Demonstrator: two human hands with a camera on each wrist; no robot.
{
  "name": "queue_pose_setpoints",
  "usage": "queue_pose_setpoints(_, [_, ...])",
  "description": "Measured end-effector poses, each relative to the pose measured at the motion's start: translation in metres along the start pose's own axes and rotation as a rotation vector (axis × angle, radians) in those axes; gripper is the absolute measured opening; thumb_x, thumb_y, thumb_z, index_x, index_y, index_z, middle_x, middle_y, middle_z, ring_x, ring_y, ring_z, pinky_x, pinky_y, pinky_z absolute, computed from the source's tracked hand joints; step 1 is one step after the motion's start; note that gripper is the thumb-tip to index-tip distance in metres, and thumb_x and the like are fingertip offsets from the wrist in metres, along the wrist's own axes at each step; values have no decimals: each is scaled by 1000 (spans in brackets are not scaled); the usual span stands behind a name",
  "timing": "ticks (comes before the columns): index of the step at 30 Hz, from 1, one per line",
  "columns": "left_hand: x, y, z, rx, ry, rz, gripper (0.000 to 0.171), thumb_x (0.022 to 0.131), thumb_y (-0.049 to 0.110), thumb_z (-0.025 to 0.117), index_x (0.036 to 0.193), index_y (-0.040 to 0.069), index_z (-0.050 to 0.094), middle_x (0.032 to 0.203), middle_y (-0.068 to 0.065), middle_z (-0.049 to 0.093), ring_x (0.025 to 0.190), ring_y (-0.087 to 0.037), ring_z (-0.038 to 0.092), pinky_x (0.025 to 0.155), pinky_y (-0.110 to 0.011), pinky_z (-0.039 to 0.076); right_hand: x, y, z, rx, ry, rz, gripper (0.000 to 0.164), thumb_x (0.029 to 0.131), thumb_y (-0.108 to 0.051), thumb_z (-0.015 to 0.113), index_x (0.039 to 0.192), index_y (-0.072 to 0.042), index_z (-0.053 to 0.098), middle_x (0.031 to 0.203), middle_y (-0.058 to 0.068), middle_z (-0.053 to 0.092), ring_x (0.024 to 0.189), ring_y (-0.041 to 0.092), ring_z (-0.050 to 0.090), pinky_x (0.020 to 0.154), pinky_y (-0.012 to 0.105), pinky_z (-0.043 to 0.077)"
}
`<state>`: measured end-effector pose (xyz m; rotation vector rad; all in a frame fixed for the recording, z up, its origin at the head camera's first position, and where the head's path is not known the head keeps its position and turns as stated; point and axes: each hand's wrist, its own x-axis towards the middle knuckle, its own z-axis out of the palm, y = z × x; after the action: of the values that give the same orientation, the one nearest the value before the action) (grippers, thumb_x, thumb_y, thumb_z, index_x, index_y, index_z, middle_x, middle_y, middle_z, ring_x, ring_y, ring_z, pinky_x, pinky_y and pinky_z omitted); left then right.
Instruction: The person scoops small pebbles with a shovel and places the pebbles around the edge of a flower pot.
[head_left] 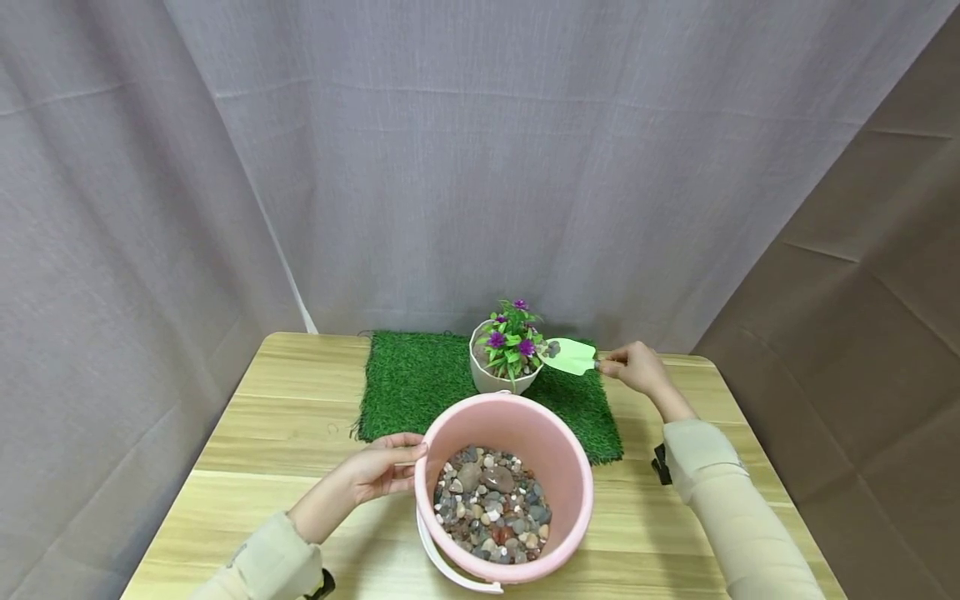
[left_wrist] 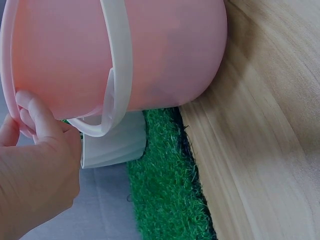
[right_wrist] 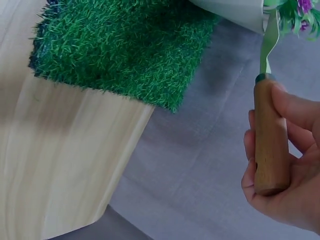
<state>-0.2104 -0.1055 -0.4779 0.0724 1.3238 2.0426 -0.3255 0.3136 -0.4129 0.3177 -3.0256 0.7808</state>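
Observation:
My left hand (head_left: 384, 468) grips the rim of a pink bucket (head_left: 576, 492), thumb and fingers pinching its left edge. Mixed pebbles (head_left: 491, 508) cover the bucket's bottom, and its white handle (left_wrist: 119, 60) hangs down at the side. With my right hand (head_left: 636, 367) I hold a garden trowel by its wooden handle (right_wrist: 271, 135). The light green trowel blade (head_left: 572, 357) carries a few grey stones at its tip, right at the rim of a white flowerpot (head_left: 486, 382). A plant with purple flowers (head_left: 512, 340) stands in that pot.
Under the pot lies a green artificial grass mat (head_left: 412, 375) on the wooden table (head_left: 277, 417). Grey curtain (head_left: 480, 167) hangs behind the table's back edge, and a brown cloth (head_left: 862, 375) is at the right.

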Motion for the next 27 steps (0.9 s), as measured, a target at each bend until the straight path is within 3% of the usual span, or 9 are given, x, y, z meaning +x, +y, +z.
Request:
queue_pose_setpoints(4, [1, -1, 0, 0, 4, 1, 41, 76, 27, 79, 107, 11, 57, 87, 2, 70, 81, -6, 67, 78, -20, 60, 8, -8, 3, -63, 11, 46, 32, 90, -22, 61, 104, 6, 68, 100, 24, 69, 89, 38, 64, 76, 50, 56])
queue_pose_setpoints(6, [-3, 3, 6, 9, 47, -21, 38, 77, 25, 77, 106, 11, 57, 86, 3, 69, 80, -5, 66, 77, -19, 60, 12, -12, 4, -91, 18, 69, 31, 91, -24, 60, 103, 3, 69, 98, 21, 70, 88, 37, 64, 75, 51, 55])
queue_pose_setpoints(11, [-5, 6, 11, -6, 80, -36, 13, 89, 13, 64, 100, 14, 57, 83, 2, 69, 76, -6, 66, 74, -18, 60, 21, -25, 8, -172, 75, 89, 25, 90, -24, 60, 96, -2, 72, 89, 16, 71, 86, 37, 64, 75, 56, 50])
queue_pose_setpoints(15, [-6, 7, 12, -13, 83, -37, 10, 90, 11, 61, 98, 16, 58, 82, 2, 69, 75, -5, 66, 72, -18, 60, 29, -35, 12, -236, 122, 91, 20, 89, -19, 60, 84, -3, 71, 84, 16, 70, 86, 38, 63, 83, 61, 46])
queue_pose_setpoints(22, [-5, 6, 9, -15, 78, -28, 13, 87, 13, 66, 98, 15, 59, 83, 1, 69, 76, -6, 66, 73, -18, 60, 41, -48, 22, -410, 199, 40, 23, 84, -10, 59, 61, -8, 60, 84, 18, 66, 84, 39, 59, 79, 55, 46])
queue_pose_setpoints(27, [-5, 5, 11, -34, 78, -25, 12, 88, 10, 64, 98, 14, 59, 84, 0, 69, 76, -7, 67, 74, -19, 60, 40, -51, 29, -502, 222, -5, 13, 81, -4, 62, 70, -7, 67, 85, 17, 63, 84, 35, 55, 77, 50, 44])
